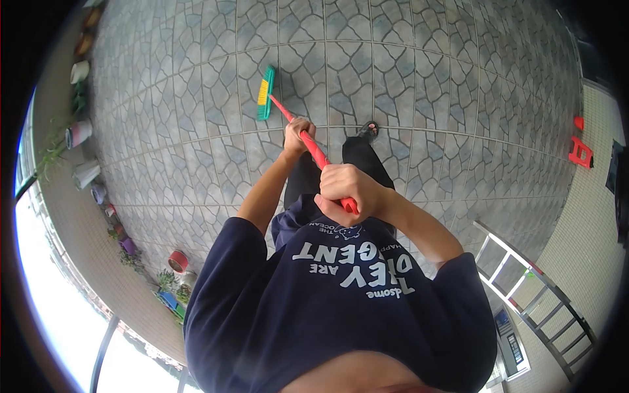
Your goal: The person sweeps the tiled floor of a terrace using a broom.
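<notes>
A broom with a red handle [316, 152] slants away from my body, down to its head on the floor. The broom head [266, 93] has green and yellow bristles and rests on the stone-patterned paving ahead, a bit left of centre. My left hand [299, 134] is wrapped around the handle lower down, towards the head. Nearer my chest, my right hand [350, 191] grips the upper part, with the red end of the handle poking out below the fist. One of my sandalled feet [370, 130] shows to the right of the broom.
Along the left wall stand flower pots and plants, including a red pot [177, 261]. A metal ladder [534, 295] leans at the lower right. Beside the right wall is a red plastic stool [580, 152]. Patterned stone paving [426, 72] stretches ahead.
</notes>
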The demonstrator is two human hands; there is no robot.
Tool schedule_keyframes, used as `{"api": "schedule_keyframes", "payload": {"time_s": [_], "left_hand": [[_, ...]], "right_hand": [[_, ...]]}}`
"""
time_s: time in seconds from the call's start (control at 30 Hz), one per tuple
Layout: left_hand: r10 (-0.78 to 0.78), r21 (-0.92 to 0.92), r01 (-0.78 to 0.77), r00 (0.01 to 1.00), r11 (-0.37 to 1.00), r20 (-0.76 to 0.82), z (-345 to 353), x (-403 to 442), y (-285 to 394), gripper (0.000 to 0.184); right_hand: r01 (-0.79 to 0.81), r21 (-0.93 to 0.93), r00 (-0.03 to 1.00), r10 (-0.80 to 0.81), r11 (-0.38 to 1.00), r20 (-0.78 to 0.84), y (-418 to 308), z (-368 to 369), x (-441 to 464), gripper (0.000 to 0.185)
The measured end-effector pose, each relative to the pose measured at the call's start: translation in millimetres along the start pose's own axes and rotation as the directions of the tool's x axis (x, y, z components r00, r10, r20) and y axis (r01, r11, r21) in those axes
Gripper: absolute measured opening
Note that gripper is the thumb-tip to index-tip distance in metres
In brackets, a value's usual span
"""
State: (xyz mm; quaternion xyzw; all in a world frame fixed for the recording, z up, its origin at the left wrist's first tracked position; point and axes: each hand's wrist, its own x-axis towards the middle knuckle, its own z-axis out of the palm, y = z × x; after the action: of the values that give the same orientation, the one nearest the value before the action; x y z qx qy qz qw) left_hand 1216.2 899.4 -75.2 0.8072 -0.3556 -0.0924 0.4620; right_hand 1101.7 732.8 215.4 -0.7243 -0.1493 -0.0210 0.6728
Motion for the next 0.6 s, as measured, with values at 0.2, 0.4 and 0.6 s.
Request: {"api": "schedule_keyframes", "payload": {"time_s": [0.2, 0.4, 0.6], "left_hand": [[-0.045, -0.169, 0.028, 0.994, 0.985, -0.097, 126.9, 53.3, 134.0, 0.024], [-0.024, -0.309, 0.006, 0.998, 0.951, -0.055, 149.4, 60.2, 192.3, 0.025], [-0.034, -0.178, 0.025, 0.998, 0.984, -0.044, 76.8, 42.4, 212.0, 0.03]], "right_hand": [[-0.058, -0.083, 0.998, 0.055, 0.995, -0.031, -63.1, -93.5, -51.6, 0.02], [0.052, -0.181, 0.995, -0.067, 0.982, -0.077, -100.8, -92.7, -57.3, 0.028], [0.172, -0.016, 0.985, -0.173, 0.985, -0.022, -134.7, -81.1, -61.7, 0.027]]}}
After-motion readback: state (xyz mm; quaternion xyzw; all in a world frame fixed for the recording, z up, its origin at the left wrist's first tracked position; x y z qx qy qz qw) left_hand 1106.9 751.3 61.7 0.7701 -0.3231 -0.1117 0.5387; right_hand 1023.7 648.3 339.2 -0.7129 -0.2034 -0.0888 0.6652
